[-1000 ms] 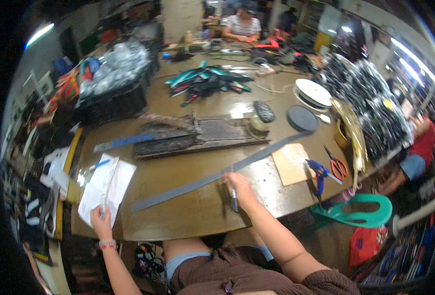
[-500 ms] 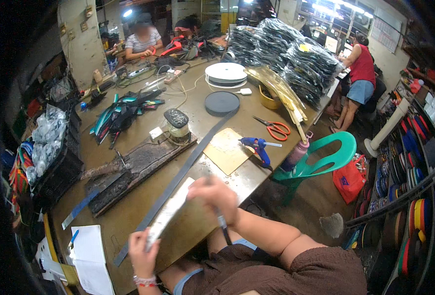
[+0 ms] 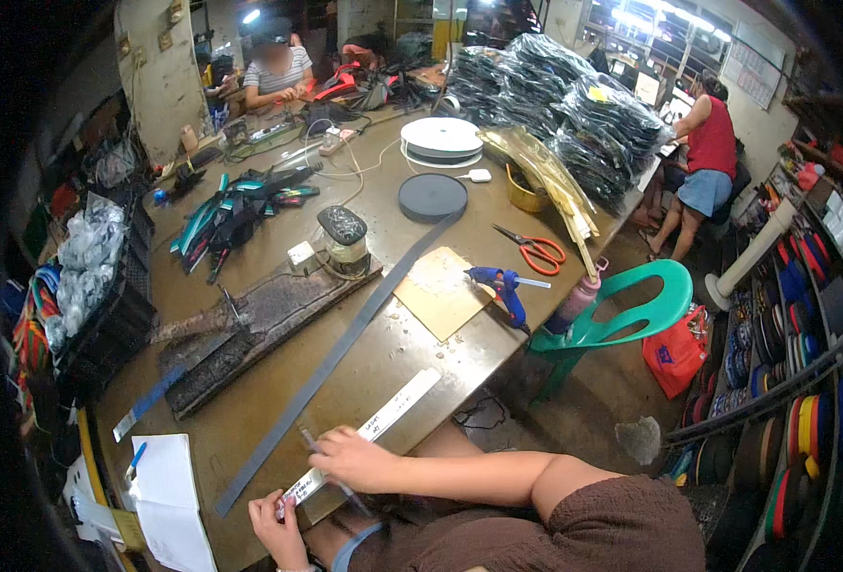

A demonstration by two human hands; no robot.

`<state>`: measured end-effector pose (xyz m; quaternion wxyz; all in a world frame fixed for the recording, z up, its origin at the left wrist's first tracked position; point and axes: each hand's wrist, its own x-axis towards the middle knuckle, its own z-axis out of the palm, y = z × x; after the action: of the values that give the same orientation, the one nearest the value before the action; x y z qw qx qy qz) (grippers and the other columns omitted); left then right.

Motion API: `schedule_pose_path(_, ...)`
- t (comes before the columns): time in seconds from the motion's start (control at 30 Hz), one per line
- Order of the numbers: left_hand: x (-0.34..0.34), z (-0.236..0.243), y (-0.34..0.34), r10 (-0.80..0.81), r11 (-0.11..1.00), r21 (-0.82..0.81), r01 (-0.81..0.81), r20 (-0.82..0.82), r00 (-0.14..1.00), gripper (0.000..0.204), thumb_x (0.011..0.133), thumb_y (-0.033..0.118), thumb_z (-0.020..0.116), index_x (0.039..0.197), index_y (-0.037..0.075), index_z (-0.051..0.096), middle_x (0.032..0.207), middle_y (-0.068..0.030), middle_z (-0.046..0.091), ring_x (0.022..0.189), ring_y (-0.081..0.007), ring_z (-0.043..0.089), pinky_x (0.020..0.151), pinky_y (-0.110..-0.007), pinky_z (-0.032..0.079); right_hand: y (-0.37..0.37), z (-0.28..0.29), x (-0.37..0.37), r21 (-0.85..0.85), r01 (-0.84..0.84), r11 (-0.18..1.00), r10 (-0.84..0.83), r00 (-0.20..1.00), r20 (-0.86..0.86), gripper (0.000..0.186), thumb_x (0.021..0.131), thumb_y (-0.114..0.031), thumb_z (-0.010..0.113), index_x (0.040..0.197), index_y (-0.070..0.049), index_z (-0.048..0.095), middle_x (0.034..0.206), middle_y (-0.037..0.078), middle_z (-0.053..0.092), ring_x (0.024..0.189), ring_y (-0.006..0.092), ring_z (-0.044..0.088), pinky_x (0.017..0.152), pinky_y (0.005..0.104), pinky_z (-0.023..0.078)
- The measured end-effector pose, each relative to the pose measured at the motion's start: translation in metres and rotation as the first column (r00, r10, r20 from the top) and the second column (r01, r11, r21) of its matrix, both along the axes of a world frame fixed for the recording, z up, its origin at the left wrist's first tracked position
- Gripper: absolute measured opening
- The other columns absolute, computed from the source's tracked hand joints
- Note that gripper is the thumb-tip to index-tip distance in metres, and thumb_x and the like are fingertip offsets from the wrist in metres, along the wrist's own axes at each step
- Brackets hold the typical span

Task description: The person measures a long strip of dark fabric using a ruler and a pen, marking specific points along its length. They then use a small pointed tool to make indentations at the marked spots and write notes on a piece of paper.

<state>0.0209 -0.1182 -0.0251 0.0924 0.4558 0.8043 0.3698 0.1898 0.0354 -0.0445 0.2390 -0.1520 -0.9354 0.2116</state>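
Note:
My left hand grips the near end of a white strip with writing on it, lying along the table's front edge. My right hand rests over the strip, fingers closed round a slim silvery tool. Just beyond, a long grey strap runs parallel to the strip from a flat grey roll. A notebook with a blue pen lies left of my hands. A tan board, a blue glue gun and orange-handled scissors are to the right.
A dark wooden board with a jar lies at centre-left, beside a black crate. Bagged goods are piled at the back right. A green chair and shelves of rolls stand at the right. Two co-workers are farther off.
The view has swung rightward. The white strip moved from the papers to beside the grey strap and now lies flatter at the edge. My right hand has come down and leftward onto it.

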Motion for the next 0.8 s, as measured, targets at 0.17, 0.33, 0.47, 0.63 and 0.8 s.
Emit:
schedule_pose_path(0.17, 0.001, -0.007, 0.005, 0.007, 0.995, 0.102, 0.005, -0.124, 0.992, 0.013, 0.086, 0.004, 0.068, 0.096, -0.003, 0.063, 0.093, -0.0110, 0.051, 0.078, -0.0241, 0.056, 0.070, -0.035, 0.048, -0.018, -0.004, -0.039, -0.018, -0.172, 0.985, 0.166, 0.969, -0.180, 0.032, 0.078, -0.022, 0.069, 0.106, -0.009, 0.059, 0.099, 0.012, 0.058, 0.104, 0.0301, 0.054, 0.087, 0.0415, 0.042)
schedule_pose_path(0.33, 0.007, 0.001, 0.002, 0.086, 0.994, 0.064, -0.086, -0.001, 0.996, 0.010, 0.086, 0.001, 0.067, 0.093, -0.004, 0.062, 0.117, -0.0125, 0.050, 0.082, -0.0242, 0.060, 0.070, -0.033, 0.050, -0.018, -0.015, -0.035, 0.095, -0.141, 0.985, 0.155, 0.975, -0.158, 0.032, 0.083, -0.018, 0.063, 0.113, -0.008, 0.061, 0.092, 0.009, 0.055, 0.093, 0.0256, 0.054, 0.080, 0.0386, 0.042)
schedule_pose_path(0.47, 0.016, 0.005, 0.010, 0.078, 0.992, 0.099, -0.072, -0.053, 0.996, 0.013, 0.083, 0.002, 0.068, 0.092, -0.004, 0.063, 0.123, -0.0137, 0.051, 0.086, -0.0271, 0.059, 0.076, -0.037, 0.049, -0.020, -0.010, -0.028, 0.111, -0.082, 0.990, 0.108, 0.961, -0.254, 0.026, 0.081, -0.017, 0.061, 0.104, -0.006, 0.060, 0.089, 0.011, 0.056, 0.088, 0.0285, 0.057, 0.076, 0.0402, 0.045)
schedule_pose_path(0.63, 0.017, 0.000, 0.026, 0.057, 0.992, 0.124, -0.030, -0.223, 0.973, 0.011, 0.086, 0.000, 0.064, 0.083, -0.006, 0.055, 0.128, -0.0176, 0.049, 0.093, -0.0305, 0.059, 0.083, -0.040, 0.048, -0.023, -0.003, -0.024, 0.013, -0.021, 1.000, 0.023, 0.973, -0.231, 0.033, 0.080, -0.014, 0.063, 0.111, -0.004, 0.059, 0.090, 0.013, 0.055, 0.085, 0.0304, 0.058, 0.072, 0.0406, 0.048)
schedule_pose_path(0.8, 0.009, -0.009, 0.028, 0.027, 0.987, 0.163, 0.005, -0.192, 0.981, 0.010, 0.087, -0.002, 0.057, 0.085, -0.003, 0.047, 0.126, -0.0225, 0.045, 0.115, -0.0391, 0.049, 0.097, -0.046, 0.041, -0.022, -0.006, -0.028, -0.050, 0.030, 0.998, -0.045, 0.945, -0.324, 0.038, 0.075, -0.012, 0.068, 0.111, -0.004, 0.060, 0.089, 0.013, 0.054, 0.085, 0.0310, 0.057, 0.071, 0.0406, 0.048)
